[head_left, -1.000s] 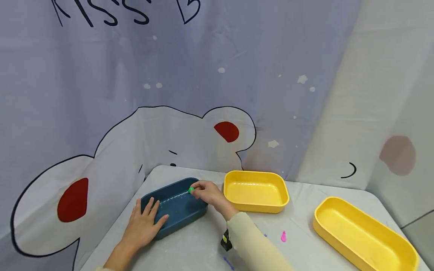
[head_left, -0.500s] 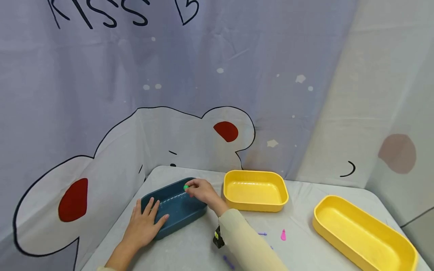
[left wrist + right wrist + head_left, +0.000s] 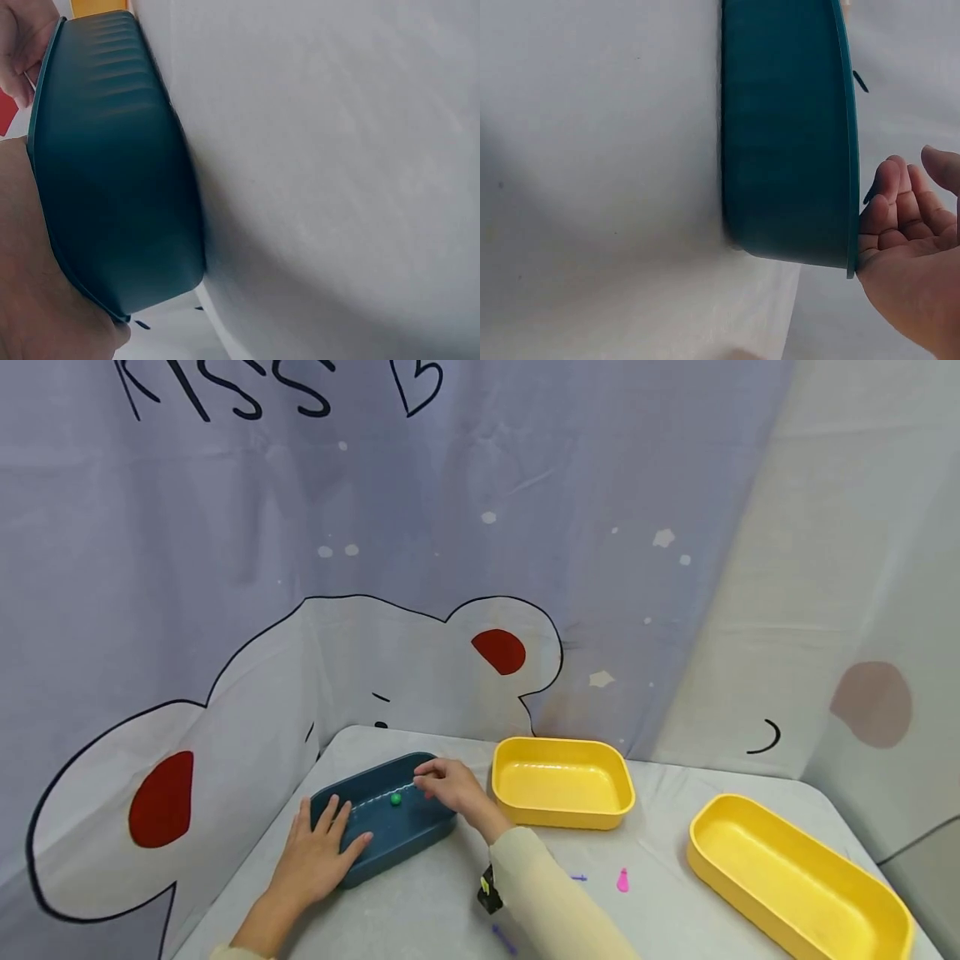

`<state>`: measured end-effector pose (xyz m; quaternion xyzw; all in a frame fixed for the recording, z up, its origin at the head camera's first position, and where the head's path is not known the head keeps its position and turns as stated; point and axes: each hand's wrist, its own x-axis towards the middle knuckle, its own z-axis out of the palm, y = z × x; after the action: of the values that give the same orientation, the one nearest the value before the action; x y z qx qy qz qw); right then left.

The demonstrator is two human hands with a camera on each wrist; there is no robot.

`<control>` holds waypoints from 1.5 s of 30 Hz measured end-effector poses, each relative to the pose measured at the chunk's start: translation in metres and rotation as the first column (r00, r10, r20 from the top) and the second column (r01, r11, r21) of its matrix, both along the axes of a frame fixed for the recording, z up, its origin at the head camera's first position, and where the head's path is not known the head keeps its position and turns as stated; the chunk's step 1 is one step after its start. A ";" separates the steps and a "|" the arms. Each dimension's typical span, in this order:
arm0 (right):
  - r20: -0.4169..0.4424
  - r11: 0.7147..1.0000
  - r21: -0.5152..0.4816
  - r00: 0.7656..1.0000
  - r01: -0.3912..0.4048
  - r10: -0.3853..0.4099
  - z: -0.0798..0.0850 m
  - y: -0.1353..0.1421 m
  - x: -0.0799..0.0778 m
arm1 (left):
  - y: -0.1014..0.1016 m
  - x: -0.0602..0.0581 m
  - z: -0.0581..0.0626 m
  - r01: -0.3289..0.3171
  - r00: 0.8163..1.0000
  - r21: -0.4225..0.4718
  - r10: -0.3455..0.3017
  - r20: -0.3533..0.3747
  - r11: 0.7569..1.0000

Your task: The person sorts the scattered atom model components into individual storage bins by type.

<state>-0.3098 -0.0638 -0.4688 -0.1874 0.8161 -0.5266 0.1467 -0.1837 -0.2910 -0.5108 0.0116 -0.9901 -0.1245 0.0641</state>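
A small green ball (image 3: 395,799) lies inside the dark blue tray (image 3: 405,831), away from both hands. My left hand (image 3: 315,860) rests over the tray's near-left rim with its fingers spread; in the left wrist view the hand lies along that rim. Over the tray's right end is my right hand (image 3: 453,787), its fingers loosely bent and the thumb apart from them. A small red spot (image 3: 428,794) shows just below those fingers. The right wrist view has the same hand (image 3: 911,225) at the tray's rim (image 3: 855,165), with nothing between thumb and forefinger.
A yellow tray (image 3: 562,818) stands right of the blue one, and a longer yellow tray (image 3: 787,910) at the far right. A pink piece (image 3: 623,881) and purple pieces (image 3: 504,940) lie on the white cloth (image 3: 427,918). A printed curtain (image 3: 450,527) hangs behind.
My right hand has let go of the green ball, which now lies on the tray's floor. Before that it shifted slightly left with the ball. The left hand has stayed in place.
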 end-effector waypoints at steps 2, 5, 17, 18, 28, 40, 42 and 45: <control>-0.005 1.000 -0.014 1.000 0.001 -0.001 0.000 0.004 0.002 | 0.001 -0.001 0.000 0.002 1.000 0.001 -0.002 0.002 1.000; -0.017 1.000 -0.029 1.000 -0.004 0.003 0.000 0.013 0.007 | 0.003 -0.002 0.001 0.002 1.000 0.021 -0.002 0.019 1.000; -0.052 0.998 -0.046 0.998 -0.046 0.043 0.000 0.062 0.029 | -0.003 -0.007 0.013 -0.013 0.991 0.156 -0.008 0.137 0.988; -0.049 0.998 -0.042 0.998 -0.047 0.045 0.000 0.066 0.030 | -0.003 -0.008 0.014 -0.019 0.991 0.161 -0.003 0.137 0.987; -0.081 0.998 0.001 0.995 -0.055 0.055 0.002 0.103 0.039 | 0.021 -0.019 0.021 -0.037 0.996 0.133 0.025 0.086 0.990; -0.110 0.998 -0.018 0.992 -0.058 0.055 0.005 0.143 0.041 | 0.070 -0.042 0.033 0.096 0.995 0.197 -0.097 -0.007 0.976; -0.134 0.999 -0.014 0.990 -0.049 0.047 0.004 0.149 0.042 | 0.077 -0.045 0.034 0.110 0.994 0.195 -0.109 -0.015 0.975; -0.159 0.999 -0.009 0.987 -0.036 0.034 0.001 0.158 0.042 | 0.086 -0.048 0.035 0.118 0.993 0.184 -0.117 -0.016 0.976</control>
<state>-0.2674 0.0939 -0.4679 -0.2438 0.8188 -0.5120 0.0893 -0.2318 -0.2045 -0.4754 -0.0414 -0.9730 -0.2195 0.0577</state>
